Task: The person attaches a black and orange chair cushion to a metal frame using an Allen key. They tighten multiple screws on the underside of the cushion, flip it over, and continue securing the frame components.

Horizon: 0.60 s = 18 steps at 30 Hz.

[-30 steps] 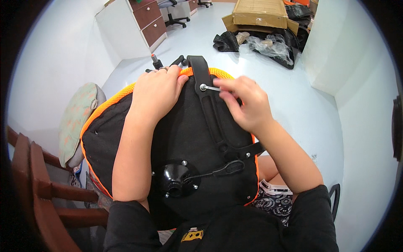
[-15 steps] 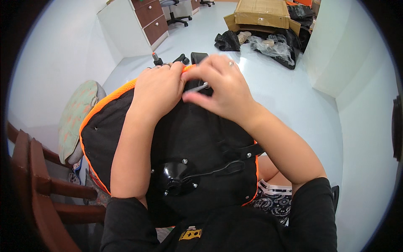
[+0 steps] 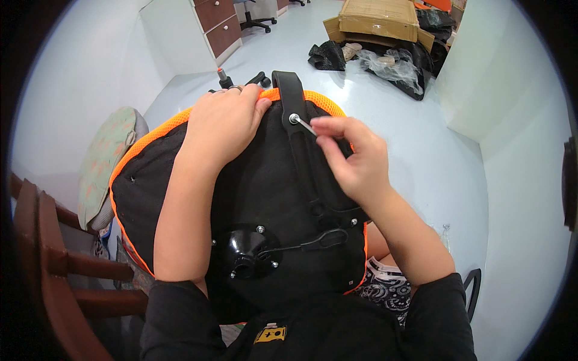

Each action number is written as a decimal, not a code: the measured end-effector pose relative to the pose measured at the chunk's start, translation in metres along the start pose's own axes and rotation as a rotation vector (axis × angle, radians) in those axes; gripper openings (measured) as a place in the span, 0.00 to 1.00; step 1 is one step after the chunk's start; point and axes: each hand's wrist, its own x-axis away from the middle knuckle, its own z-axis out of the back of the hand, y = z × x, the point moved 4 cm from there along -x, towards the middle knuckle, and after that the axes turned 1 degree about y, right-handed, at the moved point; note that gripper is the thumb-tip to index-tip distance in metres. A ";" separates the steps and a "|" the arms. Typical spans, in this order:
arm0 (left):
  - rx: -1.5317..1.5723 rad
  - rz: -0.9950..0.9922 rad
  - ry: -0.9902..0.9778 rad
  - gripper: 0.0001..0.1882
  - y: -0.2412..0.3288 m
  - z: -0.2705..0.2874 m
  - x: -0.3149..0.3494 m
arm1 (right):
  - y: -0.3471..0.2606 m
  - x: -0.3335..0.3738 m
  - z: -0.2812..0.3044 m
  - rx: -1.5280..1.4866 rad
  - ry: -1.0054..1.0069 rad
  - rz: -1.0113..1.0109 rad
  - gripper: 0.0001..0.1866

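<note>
An upturned chair seat (image 3: 253,186), black underneath with an orange mesh edge, lies across my lap. My left hand (image 3: 223,123) is closed over its far edge, with the fingers curling out of sight. A black armrest (image 3: 289,90) runs along the seat's right side. My right hand (image 3: 359,156) pinches a thin metal hex key (image 3: 307,126) between thumb and fingers. The key's other end meets a bolt (image 3: 294,118) in the armrest's far mount. Another bolt (image 3: 354,222) shows at the near mount. Closer to me sits the black tilt mechanism (image 3: 244,253) with its lever (image 3: 325,239).
A brown wooden chair (image 3: 57,259) stands close at my left, near a green patterned cushion (image 3: 105,162). Beyond the seat are a gas lift (image 3: 223,78), a drawer unit (image 3: 223,39) and a cardboard box (image 3: 376,21) with plastic wrapping. A wall (image 3: 512,150) rises at right.
My right hand has swung right and toward me with the hex key, uncovering the armrest and its far bolt. My left hand keeps its grip on the seat edge.
</note>
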 end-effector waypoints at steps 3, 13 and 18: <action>-0.028 0.013 -0.001 0.14 -0.001 -0.001 0.000 | -0.004 0.005 -0.002 -0.033 -0.110 -0.019 0.10; -0.020 -0.060 0.059 0.14 0.004 0.007 -0.004 | -0.021 -0.040 -0.023 0.262 -0.095 0.477 0.17; 0.022 -0.039 0.014 0.15 0.008 0.017 -0.010 | 0.002 -0.076 -0.014 0.270 0.101 0.269 0.10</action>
